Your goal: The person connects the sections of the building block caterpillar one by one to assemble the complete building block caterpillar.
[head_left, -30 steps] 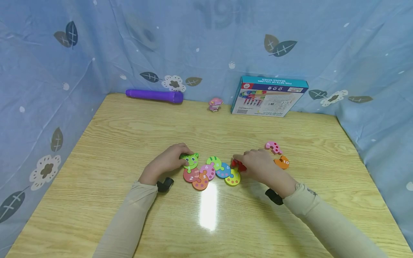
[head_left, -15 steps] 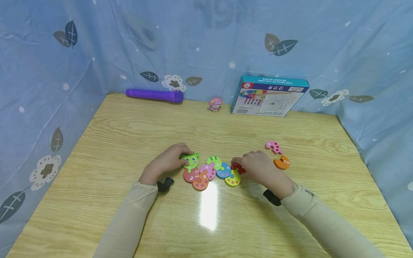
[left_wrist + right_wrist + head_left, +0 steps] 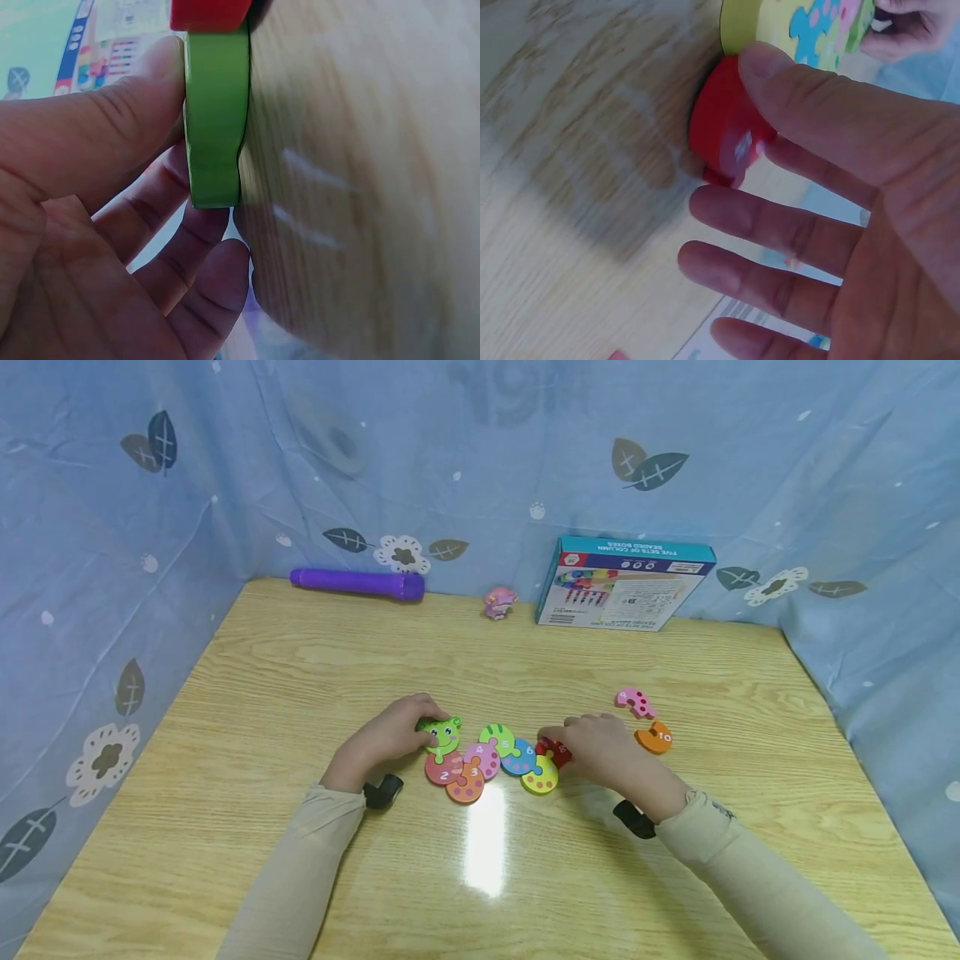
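Note:
A caterpillar number puzzle lies across the table, its pieces interlocked from the red-brown 2 [image 3: 442, 769] to the yellow piece [image 3: 540, 777]. At its left end my left hand [image 3: 390, 731] holds the green head piece [image 3: 444, 739], thumb on its face and fingers about its far edge. In the left wrist view, the thumb presses the green piece [image 3: 216, 120] side. At the other end my right hand [image 3: 600, 743] pinches a red piece [image 3: 553, 752] between thumb and index finger, right against the yellow piece. The right wrist view shows the red piece [image 3: 724, 120] partly under the thumb, other fingers extended.
Two loose puzzle pieces, a pink 9 [image 3: 636, 702] and an orange 10 [image 3: 655, 737], lie beyond the right hand. Along the back stand a purple microphone-shaped tube [image 3: 357, 582], a small pink figurine [image 3: 499, 602] and a toy box [image 3: 625, 585].
The red piece has shifted and turned slightly beside the yellow piece, and more of its face shows. My right hand has dipped slightly with it; the left hand stays on the green head.

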`<state>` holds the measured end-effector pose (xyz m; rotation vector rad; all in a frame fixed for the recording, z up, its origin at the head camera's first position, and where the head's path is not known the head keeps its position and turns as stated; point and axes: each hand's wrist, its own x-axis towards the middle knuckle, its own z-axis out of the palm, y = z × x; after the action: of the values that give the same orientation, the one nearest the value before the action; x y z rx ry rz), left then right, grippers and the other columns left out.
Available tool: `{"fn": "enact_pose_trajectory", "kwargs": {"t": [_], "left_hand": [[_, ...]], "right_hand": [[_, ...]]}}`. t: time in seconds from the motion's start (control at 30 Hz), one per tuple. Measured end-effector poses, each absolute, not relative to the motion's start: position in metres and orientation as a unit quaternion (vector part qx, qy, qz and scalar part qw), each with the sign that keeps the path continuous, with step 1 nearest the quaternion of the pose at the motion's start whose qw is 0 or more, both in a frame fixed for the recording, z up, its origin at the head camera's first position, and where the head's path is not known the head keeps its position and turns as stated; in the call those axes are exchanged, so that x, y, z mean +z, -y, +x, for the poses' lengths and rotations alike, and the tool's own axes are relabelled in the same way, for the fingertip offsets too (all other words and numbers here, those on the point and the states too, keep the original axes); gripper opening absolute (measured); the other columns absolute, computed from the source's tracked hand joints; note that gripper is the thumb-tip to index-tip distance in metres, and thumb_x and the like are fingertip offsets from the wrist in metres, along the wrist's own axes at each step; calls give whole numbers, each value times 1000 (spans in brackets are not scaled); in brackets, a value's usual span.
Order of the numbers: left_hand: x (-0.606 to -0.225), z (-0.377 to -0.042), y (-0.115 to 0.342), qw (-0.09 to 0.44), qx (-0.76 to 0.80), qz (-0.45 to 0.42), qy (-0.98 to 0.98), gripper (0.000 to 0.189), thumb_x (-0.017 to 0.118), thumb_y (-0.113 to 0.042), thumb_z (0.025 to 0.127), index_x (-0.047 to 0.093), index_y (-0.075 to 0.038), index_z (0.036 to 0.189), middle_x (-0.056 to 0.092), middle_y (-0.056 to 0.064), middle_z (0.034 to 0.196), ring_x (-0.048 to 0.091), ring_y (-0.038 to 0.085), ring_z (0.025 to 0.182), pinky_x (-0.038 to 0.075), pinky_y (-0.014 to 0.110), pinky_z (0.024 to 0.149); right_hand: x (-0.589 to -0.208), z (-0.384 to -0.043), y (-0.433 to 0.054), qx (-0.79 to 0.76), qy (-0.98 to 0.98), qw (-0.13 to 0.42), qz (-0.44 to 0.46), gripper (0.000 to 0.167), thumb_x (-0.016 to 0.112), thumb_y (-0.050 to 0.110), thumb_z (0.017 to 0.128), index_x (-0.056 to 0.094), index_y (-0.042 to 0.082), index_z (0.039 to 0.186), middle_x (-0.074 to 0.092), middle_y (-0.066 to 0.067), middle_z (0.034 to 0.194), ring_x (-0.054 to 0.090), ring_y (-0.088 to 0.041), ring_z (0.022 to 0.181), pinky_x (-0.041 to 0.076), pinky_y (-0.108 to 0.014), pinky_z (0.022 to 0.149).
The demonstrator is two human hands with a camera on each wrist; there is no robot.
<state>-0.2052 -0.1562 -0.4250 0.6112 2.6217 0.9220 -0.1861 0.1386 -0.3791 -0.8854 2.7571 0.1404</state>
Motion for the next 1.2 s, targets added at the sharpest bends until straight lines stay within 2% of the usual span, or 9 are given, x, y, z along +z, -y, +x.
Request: {"fn": "enact_pose_trajectory", "kwargs": {"t": [0.2, 0.43, 0.57, 0.77, 0.93, 1.2], "left_hand": [[-425, -205, 157, 147, 321, 213, -911, 35, 67, -8, 83, 63, -5, 117, 58, 5, 108, 53, 20, 103, 42, 37, 94], [-424, -205, 155, 151, 322, 207, -912, 34, 67, -8, 83, 63, -5, 117, 58, 4, 108, 53, 20, 103, 42, 37, 94], [-423, -204, 155, 154, 322, 204, -912, 34, 66, -8, 83, 63, -6, 117, 58, 4, 108, 53, 19, 102, 42, 37, 94], [-422, -203, 155, 154, 323, 198, -912, 34, 66, -7, 83, 63, -6, 117, 58, 4, 108, 53, 19, 102, 42, 37, 94], [-424, -203, 156, 152, 320, 198, -914, 35, 66, -7, 83, 63, -6, 117, 58, 5, 110, 52, 20, 104, 42, 37, 95], [-424, -204, 154, 156, 320, 190, -915, 34, 66, -8, 83, 63, -7, 118, 58, 5, 112, 52, 21, 106, 41, 37, 96]], "right_hand": [[-373, -191, -159, 8, -958, 94, -272, 53, 78, 24, 72, 61, 14, 122, 64, -7, 98, 60, -22, 80, 47, -30, 51], [-378, -204, -203, -38, -971, 43, -232, 46, 74, 16, 77, 61, 7, 120, 60, -13, 105, 60, -28, 89, 51, -43, 64], [-387, -213, -225, -69, -973, 32, -218, 39, 69, 8, 79, 62, 5, 117, 55, -19, 111, 57, -33, 91, 51, -46, 66], [-397, -226, -241, -99, -970, 51, -217, 36, 64, 5, 83, 62, 7, 118, 48, -27, 119, 54, -39, 98, 50, -51, 69], [-399, -229, -244, -107, -968, 66, -219, 36, 63, 3, 84, 61, 7, 120, 49, -27, 118, 53, -39, 99, 49, -53, 74], [-401, -236, -243, -127, -962, 58, -234, 34, 55, -4, 85, 59, 2, 118, 50, -30, 118, 49, -44, 110, 41, -56, 91]]}}
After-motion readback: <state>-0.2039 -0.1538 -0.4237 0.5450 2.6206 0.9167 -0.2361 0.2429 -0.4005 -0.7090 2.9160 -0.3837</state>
